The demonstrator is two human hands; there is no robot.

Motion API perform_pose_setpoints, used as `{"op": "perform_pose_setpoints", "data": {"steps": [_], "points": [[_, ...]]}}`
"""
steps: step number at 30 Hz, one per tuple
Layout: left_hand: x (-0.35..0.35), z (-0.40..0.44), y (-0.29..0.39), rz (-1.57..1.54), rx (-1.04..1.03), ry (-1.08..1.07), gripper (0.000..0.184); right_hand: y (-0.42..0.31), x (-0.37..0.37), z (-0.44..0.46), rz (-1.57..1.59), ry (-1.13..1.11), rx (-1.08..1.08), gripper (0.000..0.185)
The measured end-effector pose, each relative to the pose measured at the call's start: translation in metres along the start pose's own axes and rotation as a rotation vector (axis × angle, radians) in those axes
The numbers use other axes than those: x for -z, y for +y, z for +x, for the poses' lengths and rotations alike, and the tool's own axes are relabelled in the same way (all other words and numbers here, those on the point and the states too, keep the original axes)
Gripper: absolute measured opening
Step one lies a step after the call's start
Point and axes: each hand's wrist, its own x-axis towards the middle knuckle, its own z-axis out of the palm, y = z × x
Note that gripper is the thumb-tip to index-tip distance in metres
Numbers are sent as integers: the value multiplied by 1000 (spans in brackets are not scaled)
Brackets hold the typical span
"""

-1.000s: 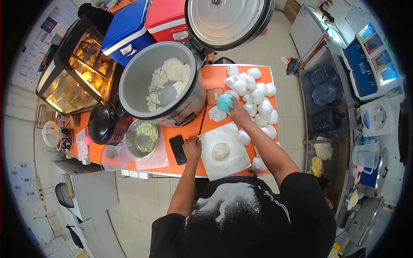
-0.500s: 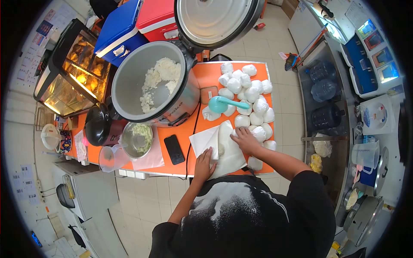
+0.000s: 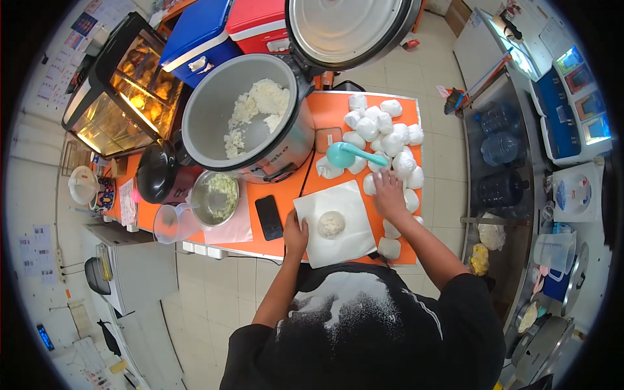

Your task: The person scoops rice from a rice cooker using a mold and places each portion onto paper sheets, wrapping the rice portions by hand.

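Note:
A white sheet of wrapping paper (image 3: 354, 250) lies unfolded on the orange table, with a rounded mound of rice (image 3: 331, 224) in its middle. At the sheet's left edge, my left hand (image 3: 296, 235) has its thumb and fingers closed on the paper. My right hand (image 3: 390, 198) is stretched out, fingers apart, among the white wrapped bundles (image 3: 392, 144) to the right of the sheet. Its fingertips are close to the handle end of a turquoise scoop (image 3: 344, 156), which rests on the bundles. Whether they touch the handle or a bundle I cannot tell.
A large open rice cooker (image 3: 195, 123) with rice inside stands at the back left. A steel bowl (image 3: 203, 195) of pale green shreds, a clear plastic jug (image 3: 170, 224) and a black phone (image 3: 268, 218) are left of the sheet. Shelves (image 3: 481, 214) stand to the right.
The paper was folded partly over the rice and now lies flat, uncovering it. My right hand has moved off the paper to the bundles; my left hand has shifted to the sheet's left edge.

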Motion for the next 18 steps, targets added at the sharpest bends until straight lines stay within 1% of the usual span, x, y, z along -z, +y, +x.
{"op": "perform_pose_setpoints", "data": {"steps": [2, 3, 4, 6, 7, 9, 10, 12, 13, 14, 16, 17, 18], "points": [[-11, 6, -9, 132, -507, 543, 52, -26, 7, -13, 368, -178, 11, 48], [-11, 13, -16, 161, -546, 427, 57, -39, 5, -25, 375, -294, 74, 45], [-11, 13, -18, 163, -546, 428, 57, -50, -1, -40, 379, -410, 137, 42], [-14, 12, -20, 770, -574, 380, 59, -69, -16, -78, 342, -382, 247, 35], [-17, 13, -23, 770, -574, 383, 59, -73, -24, -94, 341, -380, 249, 35], [-22, 17, -34, 779, -574, 368, 50, -73, -35, -118, 325, -353, 252, 48], [-23, 18, -38, 781, -576, 370, 50, -71, -35, -124, 326, -350, 251, 48], [-24, 20, -45, 761, -639, 326, 38, -67, -34, -133, 300, -420, 246, 61], [-25, 23, -47, 744, -677, 348, 32, -68, -34, -135, 302, -419, 240, 61], [-27, 24, -48, 743, -682, 344, 32, -66, -35, -136, 321, -438, 238, 63], [-29, 25, -37, 684, -571, 375, 34, -63, -31, -136, 336, -457, 229, 65], [-29, 26, -32, 684, -576, 371, 34, -64, -29, -136, 323, -470, 233, 66], [-31, 30, -32, 754, -589, 421, 34, -65, -29, -136, 310, -481, 239, 67]]}}
